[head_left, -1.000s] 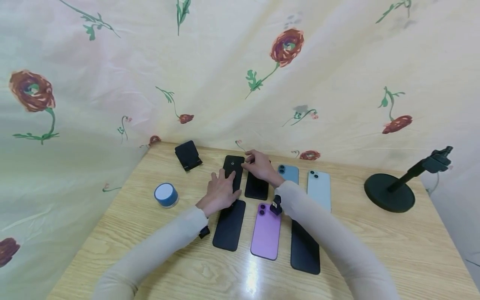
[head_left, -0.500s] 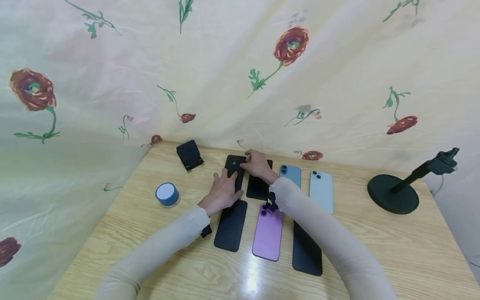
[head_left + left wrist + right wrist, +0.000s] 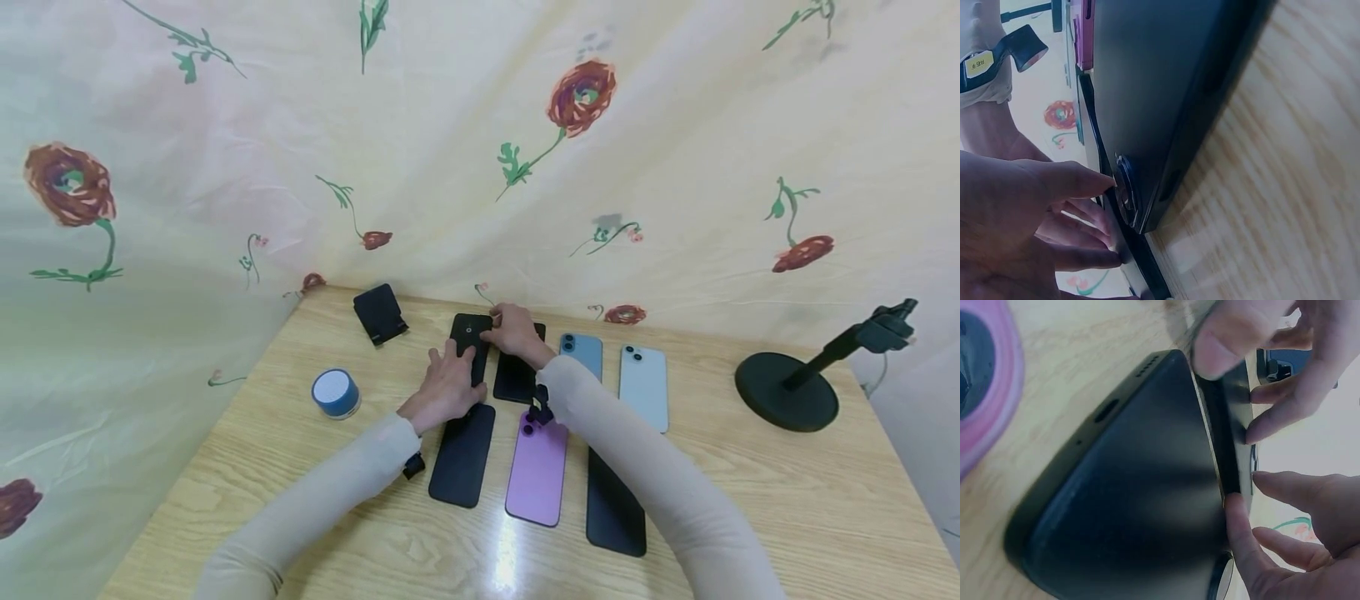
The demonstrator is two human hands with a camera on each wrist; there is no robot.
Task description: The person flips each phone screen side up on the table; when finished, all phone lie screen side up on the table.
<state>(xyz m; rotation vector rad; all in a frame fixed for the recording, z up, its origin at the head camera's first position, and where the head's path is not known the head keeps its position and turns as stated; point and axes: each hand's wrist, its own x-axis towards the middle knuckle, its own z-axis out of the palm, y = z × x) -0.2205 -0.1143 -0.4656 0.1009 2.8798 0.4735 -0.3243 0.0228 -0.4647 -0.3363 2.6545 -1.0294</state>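
A black smartphone (image 3: 467,329), back side up with a small round mark near its top, lies at the middle rear of the table, between both hands. My left hand (image 3: 444,387) spreads over it, thumb along its lower right side and fingers across its back. At its upper right edge, my right hand (image 3: 516,333) touches with thumb and fingertips. The right wrist view has thumbs on the near edge of this slim phone (image 3: 1230,437) and fingers on its far part. Close below lies another black phone (image 3: 462,458). Under my right wrist is a further dark phone (image 3: 514,379).
A purple phone (image 3: 536,471), a blue phone (image 3: 581,352), a pale phone (image 3: 643,387) and a dark phone (image 3: 615,512) lie to the right. A blue-and-white round container (image 3: 335,393) and black folding stand (image 3: 380,314) are left. Far right stands a round-based black stand (image 3: 787,392).
The view has shifted slightly. Both hands stay at the same black smartphone, with the right hand marginally nearer its edge than a second ago.
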